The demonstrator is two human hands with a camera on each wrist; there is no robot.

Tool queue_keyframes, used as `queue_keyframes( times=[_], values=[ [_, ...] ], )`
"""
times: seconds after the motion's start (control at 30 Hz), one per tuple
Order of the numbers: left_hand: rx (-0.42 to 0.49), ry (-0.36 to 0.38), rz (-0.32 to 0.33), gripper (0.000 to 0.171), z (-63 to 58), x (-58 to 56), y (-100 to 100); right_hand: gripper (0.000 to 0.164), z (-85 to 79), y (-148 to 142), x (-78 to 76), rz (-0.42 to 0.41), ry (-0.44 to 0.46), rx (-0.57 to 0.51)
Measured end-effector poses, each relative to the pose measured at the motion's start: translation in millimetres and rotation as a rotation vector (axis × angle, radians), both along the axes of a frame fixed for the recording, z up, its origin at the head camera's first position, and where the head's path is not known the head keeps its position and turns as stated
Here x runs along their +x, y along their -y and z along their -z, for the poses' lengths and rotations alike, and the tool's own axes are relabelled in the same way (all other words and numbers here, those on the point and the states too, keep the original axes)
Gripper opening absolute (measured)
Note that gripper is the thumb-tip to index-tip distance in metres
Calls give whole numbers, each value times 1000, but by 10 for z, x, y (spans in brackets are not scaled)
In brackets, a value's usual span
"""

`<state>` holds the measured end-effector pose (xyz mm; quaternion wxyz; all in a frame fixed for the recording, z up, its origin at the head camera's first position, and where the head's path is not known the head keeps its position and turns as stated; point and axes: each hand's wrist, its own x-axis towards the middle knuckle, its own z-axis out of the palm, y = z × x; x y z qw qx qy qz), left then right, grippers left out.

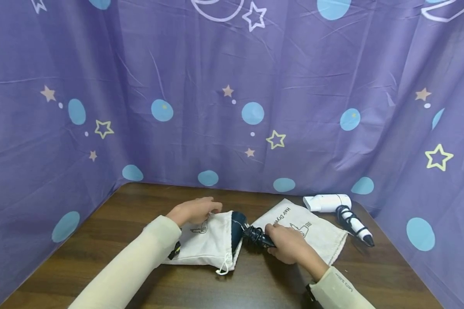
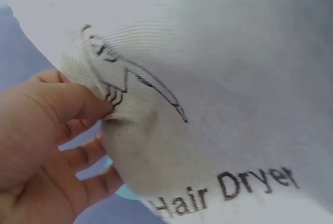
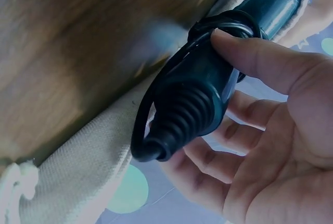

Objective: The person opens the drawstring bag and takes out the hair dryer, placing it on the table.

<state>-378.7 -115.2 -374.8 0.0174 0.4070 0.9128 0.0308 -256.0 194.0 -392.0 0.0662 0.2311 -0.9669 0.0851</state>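
Observation:
My left hand [image 1: 196,211] pinches the upper edge of a white cloth drawstring bag [image 1: 212,249]; its thumb presses a fold of the fabric beside a printed hair dryer and the words "Hair Dryer" in the left wrist view. Out of the bag's mouth sticks part of a dark teal hair dryer [image 1: 237,226], the rest of it hidden inside. My right hand [image 1: 288,243] grips the end of its handle [image 3: 200,81], thumb on one side and fingers round the other. A black cord is wound about the handle and loops from its ribbed end.
A second white bag [image 1: 321,238], also printed "Hair Dryer", lies flat on the brown wooden table [image 1: 201,292] behind my right hand. At the back right rests a white hair dryer [image 1: 330,202] with black cord round its handle. A purple patterned curtain [image 1: 201,146] encloses the table.

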Motion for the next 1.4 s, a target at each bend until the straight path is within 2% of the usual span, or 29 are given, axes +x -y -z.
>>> queue_keyframes(
  times=[0.1,0.2,0.47,0.57,0.63,0.7,0.83,0.93,1.0,1.13,1.3,1.4],
  values=[
    [-2,-32,-32,28,-48,57,-59,33,9,-5,-7,10,-4,10],
    [22,-61,-25,26,-88,132,-102,33,16,-13,-14,12,-14,12],
    [147,-89,152,14,-33,461,-155,34,34,-4,-27,5,-23,10],
    [184,-73,209,10,-19,596,-178,34,32,4,-27,12,-20,13],
    [182,-35,223,9,-25,686,-184,33,30,7,-28,14,-20,16],
    [173,10,227,16,-42,779,-190,33,28,8,-31,15,-16,18],
    [141,92,213,46,-60,940,-210,31,35,-2,-36,11,-8,16],
    [107,112,180,62,-50,1019,-233,30,36,-9,-39,-2,-14,6],
    [88,98,160,69,-38,1056,-248,30,33,-9,-39,-12,-20,-5],
    [78,27,143,77,-2,1113,-277,29,35,-5,-43,-12,-33,-17],
    [48,-72,127,78,62,1154,-299,31,50,14,-28,32,-21,-17],
    [44,-105,129,77,85,1158,-303,33,67,33,-13,61,-8,-17]
  ],
)
